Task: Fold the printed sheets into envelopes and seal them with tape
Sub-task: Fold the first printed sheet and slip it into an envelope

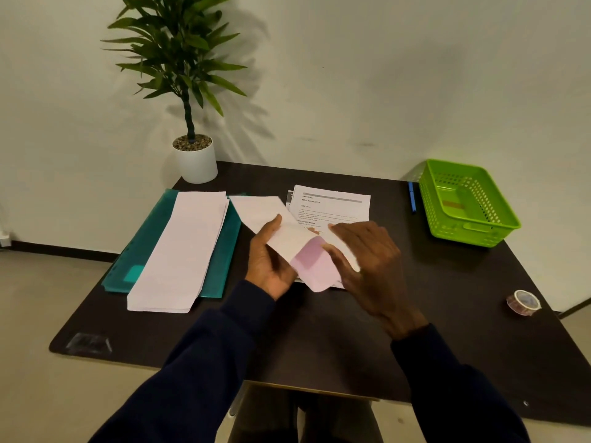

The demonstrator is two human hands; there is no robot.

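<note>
Above the middle of the dark table I hold a long white envelope, its open end nearest me. My left hand grips it from below, thumb on top. My right hand pinches a folded sheet that sticks partly out of that open end. A pile of printed sheets lies just behind my hands. To the left, several long white envelopes are stacked on a teal plastic folder. A roll of patterned tape sits near the table's right edge.
A green plastic basket stands at the back right with a blue pen beside it. A potted plant in a white pot occupies the back left corner against the wall. The table's front edge is close to my body.
</note>
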